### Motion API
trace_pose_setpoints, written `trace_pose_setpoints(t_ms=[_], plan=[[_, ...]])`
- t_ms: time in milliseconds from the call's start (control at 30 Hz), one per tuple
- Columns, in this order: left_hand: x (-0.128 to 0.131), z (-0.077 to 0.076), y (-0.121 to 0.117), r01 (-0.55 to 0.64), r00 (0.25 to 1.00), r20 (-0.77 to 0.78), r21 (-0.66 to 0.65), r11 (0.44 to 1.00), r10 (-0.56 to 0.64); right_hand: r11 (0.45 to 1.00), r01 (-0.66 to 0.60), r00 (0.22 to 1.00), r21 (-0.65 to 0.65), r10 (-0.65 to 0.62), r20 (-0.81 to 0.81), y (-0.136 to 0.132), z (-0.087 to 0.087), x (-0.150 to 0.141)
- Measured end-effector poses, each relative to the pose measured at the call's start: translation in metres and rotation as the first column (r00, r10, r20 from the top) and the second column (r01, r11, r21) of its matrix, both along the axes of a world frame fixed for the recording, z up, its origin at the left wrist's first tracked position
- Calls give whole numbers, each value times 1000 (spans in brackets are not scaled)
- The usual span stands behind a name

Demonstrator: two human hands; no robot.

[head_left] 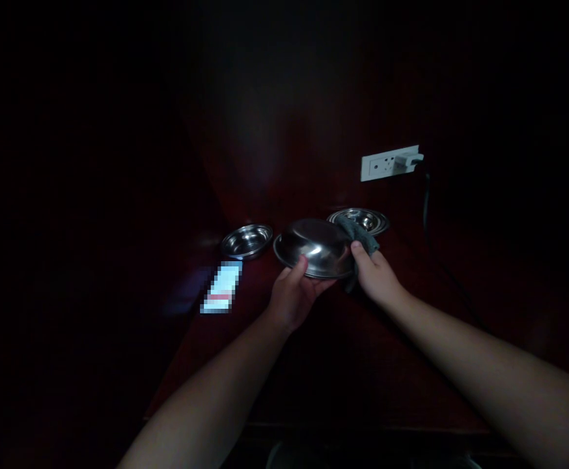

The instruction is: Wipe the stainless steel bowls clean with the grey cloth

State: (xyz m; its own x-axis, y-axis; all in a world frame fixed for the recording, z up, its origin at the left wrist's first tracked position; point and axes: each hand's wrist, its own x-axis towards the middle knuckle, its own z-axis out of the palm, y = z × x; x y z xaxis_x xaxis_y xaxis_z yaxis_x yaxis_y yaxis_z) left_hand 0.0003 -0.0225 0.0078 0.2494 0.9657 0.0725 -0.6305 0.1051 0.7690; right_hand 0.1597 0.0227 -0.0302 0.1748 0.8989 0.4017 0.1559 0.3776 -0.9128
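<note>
A shiny steel bowl (314, 244) is held bottom-up above the dark red surface. My left hand (297, 293) grips its near rim, thumb on the outer wall and fingers underneath. At the bowl's right side, my right hand (375, 273) is closed on a grey-green cloth (357, 233), which lies against the rim. Part of the cloth hangs below that hand. Behind the cloth, a second steel dish (381, 225) rests on the surface, partly covered from view. Another steel bowl (248, 242) stands upright to the left, apart from my hands.
A lit, pixelated rectangle (222, 286) lies near the left edge of the dark red tabletop (245, 365). On the back wall is a white socket plate (377, 166) with a plug (408, 159) in it. A dark cord (426, 202) runs down on the right. Surroundings are very dark.
</note>
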Motion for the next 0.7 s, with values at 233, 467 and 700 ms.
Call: trace_pose_setpoints(t_ms=[233, 467, 700], plan=[[-2, 2, 2, -67, 998, 14, -66, 996, 68, 999, 44, 998, -2, -44, -41, -2, 4, 2], [-6, 4, 9, -116, 992, 33, -143, 983, 122, 1000, -4, 999, 10, 5, -49, -4, 8, 2], [-4, 5, 13, -186, 981, 25, -191, 964, 195, 997, 46, 995, 56, -41, -89, -7, 17, 3]])
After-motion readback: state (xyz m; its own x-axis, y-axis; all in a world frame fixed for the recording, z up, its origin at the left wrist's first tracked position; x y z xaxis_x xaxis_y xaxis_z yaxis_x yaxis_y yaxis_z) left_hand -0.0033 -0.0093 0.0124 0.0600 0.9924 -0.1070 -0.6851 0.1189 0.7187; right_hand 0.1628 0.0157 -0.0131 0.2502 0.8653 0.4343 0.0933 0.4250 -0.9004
